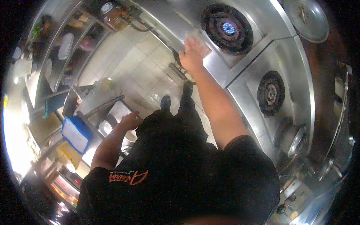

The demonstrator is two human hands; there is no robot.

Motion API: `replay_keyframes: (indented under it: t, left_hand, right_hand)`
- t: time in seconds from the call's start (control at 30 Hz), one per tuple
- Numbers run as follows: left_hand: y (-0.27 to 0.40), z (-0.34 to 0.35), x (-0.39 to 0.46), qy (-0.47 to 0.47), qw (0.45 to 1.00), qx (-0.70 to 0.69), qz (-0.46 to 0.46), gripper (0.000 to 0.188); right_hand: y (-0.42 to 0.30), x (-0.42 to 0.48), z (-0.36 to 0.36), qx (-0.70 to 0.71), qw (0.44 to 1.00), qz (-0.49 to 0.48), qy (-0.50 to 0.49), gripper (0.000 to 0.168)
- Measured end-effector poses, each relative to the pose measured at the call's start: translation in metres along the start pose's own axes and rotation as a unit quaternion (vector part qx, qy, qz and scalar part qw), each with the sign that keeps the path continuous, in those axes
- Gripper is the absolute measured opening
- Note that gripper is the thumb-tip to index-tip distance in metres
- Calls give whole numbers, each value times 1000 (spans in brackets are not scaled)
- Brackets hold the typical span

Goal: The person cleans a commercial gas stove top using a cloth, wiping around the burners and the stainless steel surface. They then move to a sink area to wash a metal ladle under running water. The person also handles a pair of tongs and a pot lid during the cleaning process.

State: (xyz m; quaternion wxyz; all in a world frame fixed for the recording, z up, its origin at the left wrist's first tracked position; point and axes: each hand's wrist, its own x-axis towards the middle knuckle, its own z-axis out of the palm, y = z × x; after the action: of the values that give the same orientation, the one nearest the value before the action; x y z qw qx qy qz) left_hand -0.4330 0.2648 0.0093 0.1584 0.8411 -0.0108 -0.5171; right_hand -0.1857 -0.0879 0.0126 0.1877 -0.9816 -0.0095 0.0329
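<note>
My right hand lies over a pale, blurred cloth on the steel front ledge of the stove, its fingers pressed onto the cloth. Beside it a blue flame burns in the centre of a round black gas burner. A second burner, with no flame visible, sits farther right. My left hand is low at my left side, its fingers curled near the edge of an open drawer or compartment with white dishes inside. Whether it grips anything is unclear.
Shelves with trays and food stand at the left. A blue-rimmed plastic container rests on the left counter near a yellow container. Pans lie at the right end of the stove; a metal bowl is beyond it. Tiled floor runs between.
</note>
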Motion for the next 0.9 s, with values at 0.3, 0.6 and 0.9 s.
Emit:
replay_keyframes:
  t: [0.3,0.6,0.9]
  left_hand:
    - [-52,34,25,209,970,-115,-53,84]
    - [-4,-8,39,317,943,-74,72,85]
    - [31,-42,45,128,990,36,36,74]
  right_hand:
    - [101,-156,-75,-71,994,-63,60,55]
    - [334,-340,-147,-49,888,456,-25,42]
    - [247,-222,-275,249,945,201,68,46]
